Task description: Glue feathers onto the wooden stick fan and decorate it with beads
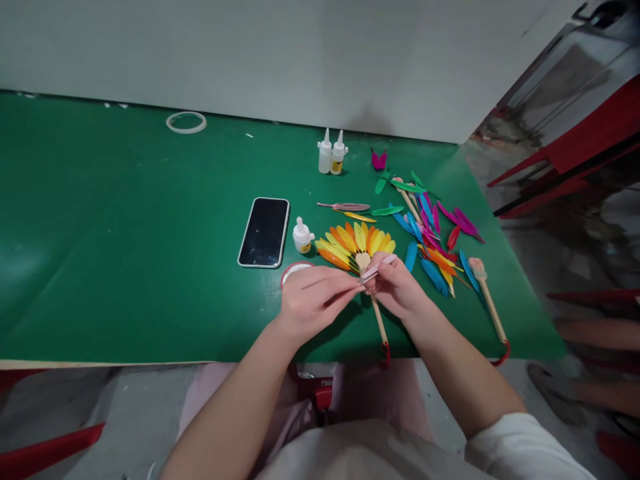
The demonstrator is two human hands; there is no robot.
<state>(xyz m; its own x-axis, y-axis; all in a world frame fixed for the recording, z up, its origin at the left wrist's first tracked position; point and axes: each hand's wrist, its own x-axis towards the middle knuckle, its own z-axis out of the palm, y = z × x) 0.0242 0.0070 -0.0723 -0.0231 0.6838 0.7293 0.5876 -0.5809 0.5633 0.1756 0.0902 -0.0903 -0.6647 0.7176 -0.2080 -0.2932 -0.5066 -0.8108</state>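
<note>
A pale pink feather [383,267] is held between my two hands above the table. My right hand [400,287] grips its vane between thumb and fingers. At its thin end, the fingertips of my left hand [320,297] are pinched together. Below them lies a fan of yellow and orange feathers [356,237], spread in a half circle on a wooden handle [379,321] with a red cord. My hands partly cover the middle of this fan. Left of it stands a small white glue bottle [302,237]. A round red-rimmed thing [296,268] is partly hidden by my left hand.
Loose coloured feathers [425,220] lie in a heap to the right, near another wooden handle [493,307]. Two glue bottles [331,155] stand at the back. A phone [264,233] and a tape ring [186,123] lie on the green table [125,253]. A white wall [225,60] rises behind.
</note>
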